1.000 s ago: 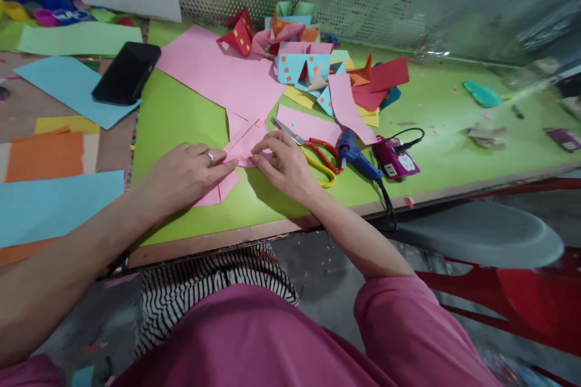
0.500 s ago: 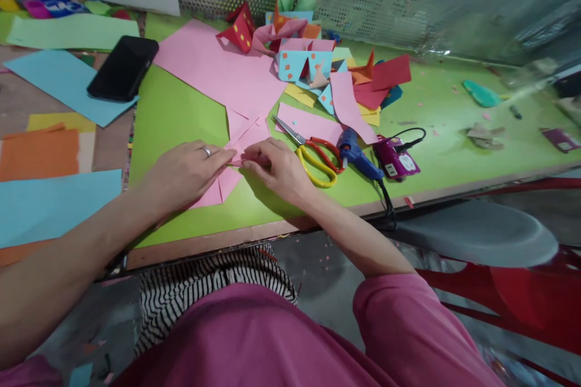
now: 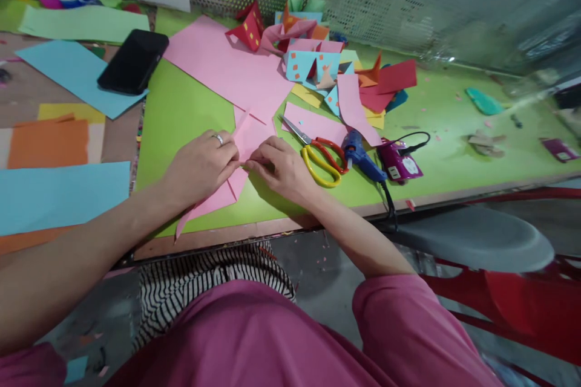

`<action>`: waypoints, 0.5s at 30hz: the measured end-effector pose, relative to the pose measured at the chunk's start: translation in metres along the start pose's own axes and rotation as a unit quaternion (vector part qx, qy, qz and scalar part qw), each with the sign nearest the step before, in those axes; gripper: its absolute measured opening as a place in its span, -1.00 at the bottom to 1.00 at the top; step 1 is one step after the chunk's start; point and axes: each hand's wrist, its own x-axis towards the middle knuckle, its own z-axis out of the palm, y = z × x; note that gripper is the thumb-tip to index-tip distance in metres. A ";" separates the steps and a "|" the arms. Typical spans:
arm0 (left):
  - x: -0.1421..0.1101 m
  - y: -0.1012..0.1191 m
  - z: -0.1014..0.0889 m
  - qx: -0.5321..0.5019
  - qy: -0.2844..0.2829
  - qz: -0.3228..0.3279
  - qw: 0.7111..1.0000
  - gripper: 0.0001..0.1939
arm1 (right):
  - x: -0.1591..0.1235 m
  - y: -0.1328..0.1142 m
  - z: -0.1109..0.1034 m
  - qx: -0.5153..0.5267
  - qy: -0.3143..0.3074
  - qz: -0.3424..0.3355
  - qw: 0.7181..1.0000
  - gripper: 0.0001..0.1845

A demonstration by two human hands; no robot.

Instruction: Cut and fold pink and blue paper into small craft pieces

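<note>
A folded piece of pink paper lies at the table's front, with creases and a long narrow flap. My left hand, a ring on one finger, is closed over it, thumb and fingertips pinching the paper. From the other side my right hand pinches the same paper, its fingertips almost meeting the left ones. The exact fold under the fingers is hidden. Just right of my right hand, scissors with one red and one yellow handle lie partly open, beside a blue glue gun.
A large pink sheet spreads behind my hands. Folded paper shapes pile up at the back. A black phone lies left on blue paper. Right of the glue gun sits a purple box with a cable. A grey stool stands below the edge.
My left fingers have gone from lying flatter to curled in a pinch. The pink paper has turned, its narrow flap now slanting up and its lower end reaching the table edge. The view has shifted slightly.
</note>
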 end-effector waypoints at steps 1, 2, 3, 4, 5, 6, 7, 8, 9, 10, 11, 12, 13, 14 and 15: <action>0.000 0.000 0.000 -0.004 0.002 -0.006 1.000 -0.72 | 0.001 0.000 0.001 0.002 -0.002 0.009 1.000 -0.79; 0.000 0.000 0.000 -0.007 0.004 -0.012 1.000 -0.73 | 0.001 0.000 0.003 -0.002 -0.004 0.018 1.000 -0.78; 0.000 0.000 0.000 -0.009 0.006 -0.018 1.000 -0.74 | 0.002 0.000 0.004 -0.010 -0.007 0.029 1.000 -0.78; 0.000 0.001 0.000 -0.011 0.008 -0.023 1.000 -0.74 | 0.003 0.000 0.005 -0.021 -0.009 0.040 0.999 -0.77; 0.000 0.001 0.000 -0.014 0.008 -0.029 0.999 -0.75 | 0.003 0.000 0.006 -0.034 -0.010 0.051 0.998 -0.77; 0.001 0.001 0.000 -0.017 0.008 -0.035 0.999 -0.75 | 0.004 0.000 0.007 -0.048 -0.011 0.062 0.997 -0.76; 0.001 0.002 0.000 -0.021 0.007 -0.042 0.999 -0.76 | 0.005 -0.001 0.007 -0.060 -0.010 0.073 0.995 -0.76; 0.000 0.002 0.000 -0.025 0.007 -0.051 0.998 -0.76 | 0.005 -0.001 0.008 -0.072 -0.008 0.081 0.994 -0.75; 0.000 0.003 0.001 -0.030 0.006 -0.062 0.998 -0.77 | 0.005 -0.001 0.008 -0.082 -0.007 0.089 0.993 -0.75; 0.000 0.004 0.001 -0.038 0.008 -0.074 0.997 -0.78 | 0.006 -0.002 0.009 -0.090 -0.006 0.094 0.991 -0.75; 0.000 0.005 0.002 -0.046 0.009 -0.087 0.995 -0.78 | 0.006 -0.002 0.009 -0.095 -0.005 0.098 0.991 -0.75; 0.000 0.006 0.003 -0.054 0.009 -0.100 0.993 -0.79 | 0.006 -0.003 0.009 -0.097 -0.005 0.101 0.990 -0.76; 0.001 0.006 0.004 -0.062 0.007 -0.111 0.992 -0.78 | 0.006 -0.003 0.009 -0.098 -0.005 0.104 0.990 -0.77; 0.001 0.006 0.005 -0.069 0.005 -0.120 0.990 -0.78 | 0.006 -0.004 0.009 -0.097 -0.005 0.109 0.989 -0.77; 0.002 0.006 0.005 -0.076 0.001 -0.126 0.989 -0.77 | 0.007 -0.004 0.009 -0.096 -0.005 0.114 0.989 -0.78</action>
